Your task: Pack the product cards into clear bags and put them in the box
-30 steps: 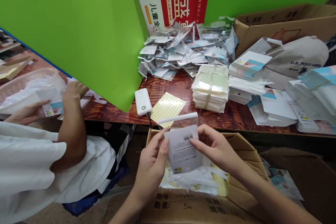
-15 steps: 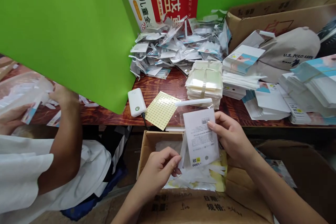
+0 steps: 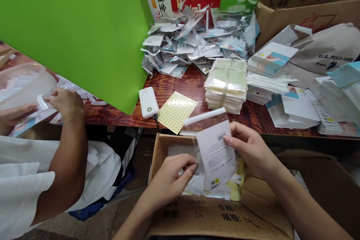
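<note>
The left hand (image 3: pixel 171 178) has dropped lower beside the packet (image 3: pixel 215 157), which has tilted.

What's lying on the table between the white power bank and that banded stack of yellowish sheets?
A yellow dotted sticker sheet lies flat on the wooden table, seen in the head view.

Power bank (image 3: pixel 148 102) left of sticker sheet (image 3: pixel 176 111)

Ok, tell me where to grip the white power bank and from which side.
I would pinch the power bank across its two long edges, coming from above: it lies flat on the table, and a cable leaves its near end.
</note>
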The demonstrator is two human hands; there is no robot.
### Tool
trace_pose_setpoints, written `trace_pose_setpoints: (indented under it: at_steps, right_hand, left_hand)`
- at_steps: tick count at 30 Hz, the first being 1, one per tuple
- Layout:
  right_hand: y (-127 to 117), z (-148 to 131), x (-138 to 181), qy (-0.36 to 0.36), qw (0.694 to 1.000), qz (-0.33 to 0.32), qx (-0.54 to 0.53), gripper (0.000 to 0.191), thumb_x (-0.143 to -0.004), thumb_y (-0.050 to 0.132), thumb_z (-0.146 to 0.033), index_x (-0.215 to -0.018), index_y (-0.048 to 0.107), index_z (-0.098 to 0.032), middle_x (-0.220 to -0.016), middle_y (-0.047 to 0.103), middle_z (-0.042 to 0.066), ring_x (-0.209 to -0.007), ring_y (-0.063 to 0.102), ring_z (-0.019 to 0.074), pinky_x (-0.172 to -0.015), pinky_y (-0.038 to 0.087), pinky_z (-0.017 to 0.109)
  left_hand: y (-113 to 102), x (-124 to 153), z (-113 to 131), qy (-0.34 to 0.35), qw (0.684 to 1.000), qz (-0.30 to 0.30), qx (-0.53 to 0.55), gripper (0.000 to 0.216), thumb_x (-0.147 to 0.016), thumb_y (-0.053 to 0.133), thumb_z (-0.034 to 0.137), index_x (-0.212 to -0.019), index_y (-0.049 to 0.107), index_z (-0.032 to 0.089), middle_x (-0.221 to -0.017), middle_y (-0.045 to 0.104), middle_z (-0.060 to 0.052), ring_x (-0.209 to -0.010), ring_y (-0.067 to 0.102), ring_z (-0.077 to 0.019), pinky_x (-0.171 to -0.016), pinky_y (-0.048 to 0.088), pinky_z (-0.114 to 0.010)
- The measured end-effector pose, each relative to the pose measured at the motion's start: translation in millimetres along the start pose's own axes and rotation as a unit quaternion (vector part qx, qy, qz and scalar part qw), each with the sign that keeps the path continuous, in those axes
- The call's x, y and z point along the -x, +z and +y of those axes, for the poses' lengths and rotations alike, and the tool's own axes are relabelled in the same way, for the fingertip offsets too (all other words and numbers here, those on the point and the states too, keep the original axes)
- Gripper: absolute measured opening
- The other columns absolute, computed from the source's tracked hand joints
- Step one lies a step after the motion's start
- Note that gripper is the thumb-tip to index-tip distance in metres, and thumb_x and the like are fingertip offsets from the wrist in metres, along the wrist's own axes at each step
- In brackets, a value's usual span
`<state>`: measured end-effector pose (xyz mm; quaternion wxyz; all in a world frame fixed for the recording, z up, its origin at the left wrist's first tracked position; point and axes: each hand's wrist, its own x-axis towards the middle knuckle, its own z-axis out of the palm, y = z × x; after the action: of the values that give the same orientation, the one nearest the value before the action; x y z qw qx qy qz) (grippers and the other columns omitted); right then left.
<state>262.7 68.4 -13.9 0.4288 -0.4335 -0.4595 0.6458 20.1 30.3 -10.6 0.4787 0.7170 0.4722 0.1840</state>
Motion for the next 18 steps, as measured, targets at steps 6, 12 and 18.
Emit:
trace_pose_setpoints:
  at_steps: [6, 12, 18]
  right_hand:
    - [-2, 0, 1, -0.027, 0.999, 0.023, 0.022, 0.019, -0.088, 0.07, -0.039, -0.088, 0.061, -0.022, -0.083, 0.065, 0.001, -0.071, 0.061, 0.0141, -0.062, 0.052, 0.022]
    - [9, -1, 1, -0.027, 0.992, -0.036, 0.115, 0.019, -0.089, 0.068, -0.039, -0.091, 0.063, -0.021, -0.085, 0.065, 0.002, -0.075, 0.063, 0.0161, -0.063, 0.054, 0.024]
    - [33, 15, 7, -0.126, 0.96, 0.043, 0.247, 0.018, -0.087, 0.069, -0.031, -0.097, 0.058, -0.022, -0.094, 0.064, 0.006, -0.086, 0.062, 0.0229, -0.074, 0.054, 0.036]
  left_hand:
    - [13, 2, -15, -0.014, 0.998, -0.023, -0.056, 0.015, -0.082, 0.058, 0.014, -0.074, 0.07, 0.019, -0.072, 0.068, -0.006, -0.072, 0.062, -0.0239, -0.069, 0.044, -0.032]
    - [3, 1, -9, -0.029, 0.989, 0.085, 0.115, 0.041, -0.101, 0.037, 0.035, -0.138, 0.049, 0.02, -0.127, 0.065, -0.012, -0.113, 0.063, -0.0242, -0.095, 0.05, -0.034]
    - [5, 3, -2, -0.069, 0.928, 0.142, 0.338, 0.038, -0.095, 0.058, 0.039, -0.13, 0.06, 0.024, -0.124, 0.07, -0.007, -0.106, 0.068, -0.0218, -0.088, 0.054, -0.027]
